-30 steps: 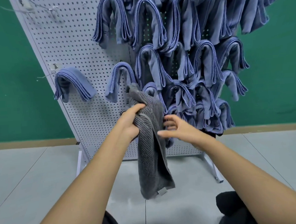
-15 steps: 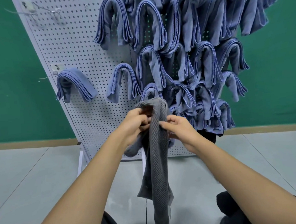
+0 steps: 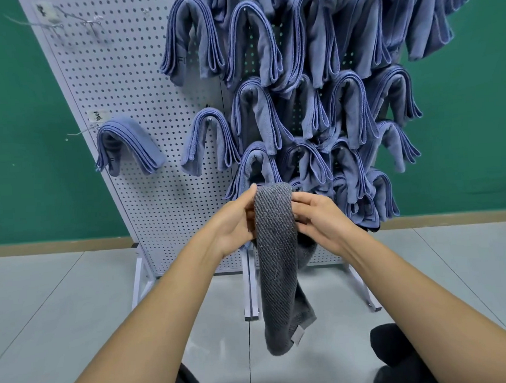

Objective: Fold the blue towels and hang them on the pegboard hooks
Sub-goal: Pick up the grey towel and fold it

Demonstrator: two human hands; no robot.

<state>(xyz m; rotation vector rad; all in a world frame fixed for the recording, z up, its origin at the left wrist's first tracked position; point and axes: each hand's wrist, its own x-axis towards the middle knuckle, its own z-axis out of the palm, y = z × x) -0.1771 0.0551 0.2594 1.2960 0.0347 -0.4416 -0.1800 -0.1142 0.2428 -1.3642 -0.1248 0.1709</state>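
Since half a second ago the grey towel [image 3: 276,249] hangs shorter: its lower end, then at the bottom edge of the view, now ends above it, with a small sewn tag [image 3: 298,335] showing at one corner. A second ago only the left hand held it; now both do.

Nearest, dark-clothed knees [image 3: 399,357] sit at the bottom edge. Both bare forearms reach forward to the towel's folded top. The left hand [image 3: 236,222] grips the fold's left edge, thumb up along the cloth and fingers curled behind it. The right hand [image 3: 321,216] pinches the right edge, its fingers [image 3: 304,221] curled in against the ribbed fabric. The towel hangs doubled between the two hands, in the air in front of the board's lower part and on no hook.

Beyond it, pale floor tiles [image 3: 75,305] run to the white pegboard [image 3: 138,80] on its metal legs. Folded blue towels [image 3: 248,43] hang over hooks, crowded on the right half, with two apart on the left. Bare hooks [image 3: 49,24] stick out at the top left. Behind stands a green wall [image 3: 21,146].
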